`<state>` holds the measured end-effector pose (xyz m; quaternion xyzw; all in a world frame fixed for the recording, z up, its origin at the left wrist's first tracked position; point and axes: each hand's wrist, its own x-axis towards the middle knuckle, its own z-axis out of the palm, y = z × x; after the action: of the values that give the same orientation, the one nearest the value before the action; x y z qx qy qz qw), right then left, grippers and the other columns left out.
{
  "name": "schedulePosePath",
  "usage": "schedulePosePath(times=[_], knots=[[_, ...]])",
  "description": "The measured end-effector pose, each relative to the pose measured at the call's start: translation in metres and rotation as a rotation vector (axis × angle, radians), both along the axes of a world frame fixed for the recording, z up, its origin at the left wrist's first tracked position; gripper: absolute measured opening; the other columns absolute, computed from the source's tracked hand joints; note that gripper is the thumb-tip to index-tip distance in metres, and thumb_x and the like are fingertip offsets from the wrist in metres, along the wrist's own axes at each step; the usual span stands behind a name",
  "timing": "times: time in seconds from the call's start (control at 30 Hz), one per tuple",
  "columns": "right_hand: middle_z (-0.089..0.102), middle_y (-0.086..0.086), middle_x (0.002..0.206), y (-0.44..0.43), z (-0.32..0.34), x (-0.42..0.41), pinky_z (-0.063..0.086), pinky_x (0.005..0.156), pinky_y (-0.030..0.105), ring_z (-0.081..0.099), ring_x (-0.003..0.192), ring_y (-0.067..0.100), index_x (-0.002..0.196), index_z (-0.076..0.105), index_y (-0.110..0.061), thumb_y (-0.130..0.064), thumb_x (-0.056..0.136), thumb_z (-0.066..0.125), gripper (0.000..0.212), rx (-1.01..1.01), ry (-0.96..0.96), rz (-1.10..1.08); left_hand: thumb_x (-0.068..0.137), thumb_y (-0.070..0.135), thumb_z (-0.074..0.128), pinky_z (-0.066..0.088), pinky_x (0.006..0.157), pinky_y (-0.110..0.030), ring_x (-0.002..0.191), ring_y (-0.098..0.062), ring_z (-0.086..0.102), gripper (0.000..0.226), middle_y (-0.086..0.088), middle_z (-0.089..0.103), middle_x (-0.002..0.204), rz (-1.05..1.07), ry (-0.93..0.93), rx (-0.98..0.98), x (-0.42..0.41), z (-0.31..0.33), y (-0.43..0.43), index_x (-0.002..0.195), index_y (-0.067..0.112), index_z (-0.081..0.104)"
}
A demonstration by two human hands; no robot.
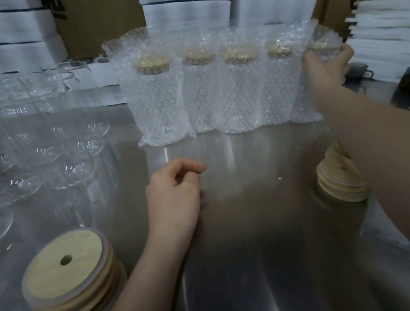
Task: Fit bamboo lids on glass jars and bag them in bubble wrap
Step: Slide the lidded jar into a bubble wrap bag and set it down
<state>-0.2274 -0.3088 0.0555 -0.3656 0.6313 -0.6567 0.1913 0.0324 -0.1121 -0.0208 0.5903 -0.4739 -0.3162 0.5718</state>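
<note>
Stacked bamboo lids (67,273) closest, low on the left, topmost one showing a round hole; left forearm just beside them. Left grip (174,187) ahead of that stack, resting on the steel worktop (251,229), fingers loosely curled, thumb near the forefinger, nothing held. Right grip (327,67) stretched far forward on the right, fingers and thumb wrapped round the top of the end bagged jar (321,39), clasping it through the bubble wrap at lid height. Upright, bag bottom down at the worktop, last on the right in a line with four other bagged jars (159,100). Each of those touching or just beside its neighbour, bamboo lid fitted and dimly visible through the wrap, bag mouth standing open above. Under the right forearm, a second lid stack (338,181), partly hidden. Left of the row, bare glass jars (31,130) crowded together. Behind everything, piles of white foam sheets (187,9) and brown cardboard boxes (99,15).
</note>
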Motion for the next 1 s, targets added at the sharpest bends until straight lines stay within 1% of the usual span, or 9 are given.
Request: schedulePosePath(times=[0.1, 0.2, 0.33, 0.53, 0.67, 0.8, 0.9, 0.97, 1.0], knots=[[0.030, 0.006, 0.150, 0.002, 0.000, -0.001, 0.028, 0.115, 0.045, 0.034, 0.134, 0.028, 0.145, 0.025, -0.027, -0.042, 0.082, 0.061, 0.074, 0.000, -0.006, 0.005, 0.083, 0.000, 0.052, 0.043, 0.050, -0.018, 0.054, -0.003, 0.057, 0.032, -0.006, 0.068, 0.067, -0.007, 0.001, -0.002, -0.002, 0.000, 0.001, 0.071, 0.024, 0.071], [0.031, 0.006, 0.148, 0.006, 0.000, -0.002, 0.032, 0.113, 0.043, 0.037, 0.132, 0.028, 0.143, 0.027, -0.026, -0.041, 0.081, 0.065, 0.074, -0.026, -0.033, 0.016, 0.083, 0.002, 0.053, 0.043, 0.049, -0.023, 0.052, -0.004, 0.057, 0.032, -0.004, 0.068, 0.067, -0.006, -0.011, 0.000, -0.003, 0.000, 0.002, 0.070, 0.025, 0.070], [0.033, 0.007, 0.147, 0.008, 0.001, -0.002, 0.036, 0.111, 0.042, 0.041, 0.129, 0.028, 0.144, 0.026, -0.024, -0.041, 0.081, 0.067, 0.077, -0.019, -0.026, 0.035, 0.083, 0.002, 0.053, 0.044, 0.051, -0.023, 0.054, -0.004, 0.057, 0.032, -0.005, 0.068, 0.067, -0.006, -0.022, -0.004, -0.002, 0.002, 0.001, 0.070, 0.026, 0.070], [0.038, 0.008, 0.145, 0.011, 0.000, 0.004, 0.036, 0.104, 0.035, 0.041, 0.128, 0.027, 0.144, 0.026, -0.024, -0.042, 0.082, 0.067, 0.076, 0.012, 0.003, 0.059, 0.083, 0.001, 0.053, 0.043, 0.054, -0.018, 0.070, -0.019, 0.062, 0.032, -0.008, 0.069, 0.070, -0.015, -0.031, -0.020, -0.001, 0.001, -0.001, 0.070, 0.025, 0.070], [0.039, 0.008, 0.143, 0.011, 0.000, 0.008, 0.037, 0.109, 0.041, 0.042, 0.128, 0.028, 0.143, 0.027, -0.024, -0.044, 0.081, 0.067, 0.076, 0.015, -0.002, 0.072, 0.083, 0.001, 0.053, 0.042, 0.053, -0.016, 0.063, -0.013, 0.061, 0.032, -0.006, 0.069, 0.069, -0.015, -0.032, -0.018, -0.003, 0.000, -0.001, 0.070, 0.025, 0.070], [0.030, 0.008, 0.151, 0.010, -0.004, 0.008, 0.034, 0.102, 0.034, 0.039, 0.132, 0.029, 0.151, 0.018, -0.028, -0.047, 0.085, 0.063, 0.082, 0.050, -0.025, 0.093, 0.083, 0.001, 0.053, 0.042, 0.051, -0.018, 0.055, -0.005, 0.056, 0.031, -0.009, 0.068, 0.070, -0.022, -0.012, -0.017, -0.003, 0.000, -0.002, 0.071, 0.024, 0.070], [0.016, 0.009, 0.159, 0.013, -0.004, 0.016, 0.023, 0.113, 0.043, 0.024, 0.143, 0.032, 0.156, 0.008, -0.032, -0.056, 0.087, 0.056, 0.088, 0.144, -0.029, 0.017, 0.083, 0.000, 0.052, 0.042, 0.051, -0.017, 0.056, -0.005, 0.056, 0.032, -0.013, 0.069, 0.072, -0.020, -0.008, -0.023, 0.000, -0.001, -0.004, 0.070, 0.024, 0.070], [0.018, 0.009, 0.157, 0.017, 0.002, 0.025, 0.022, 0.114, 0.044, 0.025, 0.143, 0.029, 0.156, 0.012, -0.030, -0.053, 0.092, 0.049, 0.078, 0.149, 0.029, -0.137, 0.083, 0.000, 0.052, 0.042, 0.051, -0.016, 0.055, -0.004, 0.055, 0.032, -0.014, 0.069, 0.072, -0.021, -0.004, -0.022, 0.000, -0.002, -0.004, 0.071, 0.023, 0.070], [0.024, 0.008, 0.154, 0.021, 0.005, 0.030, 0.025, 0.112, 0.043, 0.030, 0.140, 0.026, 0.155, 0.020, -0.028, -0.047, 0.094, 0.047, 0.069, 0.138, 0.089, -0.236, 0.083, 0.000, 0.052, 0.042, 0.050, -0.015, 0.054, -0.003, 0.055, 0.032, -0.013, 0.069, 0.070, -0.021, -0.001, -0.021, 0.000, -0.002, -0.005, 0.071, 0.023, 0.070]])
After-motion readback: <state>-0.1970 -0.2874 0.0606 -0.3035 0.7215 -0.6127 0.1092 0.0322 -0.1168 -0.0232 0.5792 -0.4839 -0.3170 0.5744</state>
